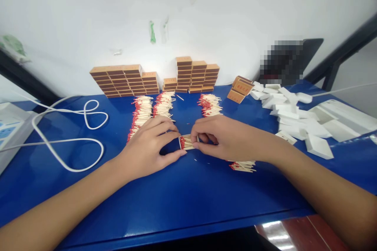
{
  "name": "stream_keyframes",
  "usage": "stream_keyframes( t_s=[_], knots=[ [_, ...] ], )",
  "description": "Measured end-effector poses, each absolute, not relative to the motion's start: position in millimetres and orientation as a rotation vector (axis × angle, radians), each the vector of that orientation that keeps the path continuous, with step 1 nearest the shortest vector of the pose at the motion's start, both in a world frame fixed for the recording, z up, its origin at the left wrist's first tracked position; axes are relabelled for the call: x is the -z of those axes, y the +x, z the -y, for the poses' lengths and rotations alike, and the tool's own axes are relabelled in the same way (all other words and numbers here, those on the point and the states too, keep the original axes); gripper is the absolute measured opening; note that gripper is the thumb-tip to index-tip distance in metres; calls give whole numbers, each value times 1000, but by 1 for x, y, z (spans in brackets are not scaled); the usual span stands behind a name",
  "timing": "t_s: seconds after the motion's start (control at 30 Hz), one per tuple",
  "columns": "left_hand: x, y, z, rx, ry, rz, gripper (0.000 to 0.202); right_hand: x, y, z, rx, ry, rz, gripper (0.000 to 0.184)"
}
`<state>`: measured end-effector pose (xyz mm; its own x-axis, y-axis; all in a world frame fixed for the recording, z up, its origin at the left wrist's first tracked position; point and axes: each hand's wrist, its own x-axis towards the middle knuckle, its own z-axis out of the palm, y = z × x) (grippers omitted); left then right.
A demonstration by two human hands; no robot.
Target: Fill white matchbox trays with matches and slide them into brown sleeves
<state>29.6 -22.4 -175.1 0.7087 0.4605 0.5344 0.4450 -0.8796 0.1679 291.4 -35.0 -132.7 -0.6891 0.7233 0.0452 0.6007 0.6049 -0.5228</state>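
My left hand (pixel 149 145) and my right hand (pixel 226 138) meet at the middle of a blue table (pixel 176 200). Between them sits a small tray of red-tipped matches (pixel 186 142), the red tips towards my left hand. The fingers of my left hand curl round the tray's left end, thumb below it. My right hand pinches the tray's right end with bent fingers. A small bundle of matches (pixel 243 165) lies under my right wrist. Rows of loose matches (pixel 141 112) lie just beyond my hands.
Stacks of brown matchboxes (pixel 123 80) line the white wall, with more brown matchboxes (pixel 194 74) at centre. White inner trays (pixel 290 115) are heaped at the right. A white cable (pixel 69 141) loops at the left beside a white device (pixel 10 129). A black chair (pixel 312 52) stands behind.
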Motion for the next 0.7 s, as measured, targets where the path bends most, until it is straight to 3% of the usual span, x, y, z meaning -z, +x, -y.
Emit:
stream_keyframes(
  t_s=[0.53, 0.7],
  knots=[
    [175, 29, 23, -899, 2874, -745, 24, 139, 291, 32, -744, -948, 2601, 18],
    [175, 28, 23, -917, 2875, -735, 24, 142, 292, 29, -663, -1020, 2540, 13]
  ],
)
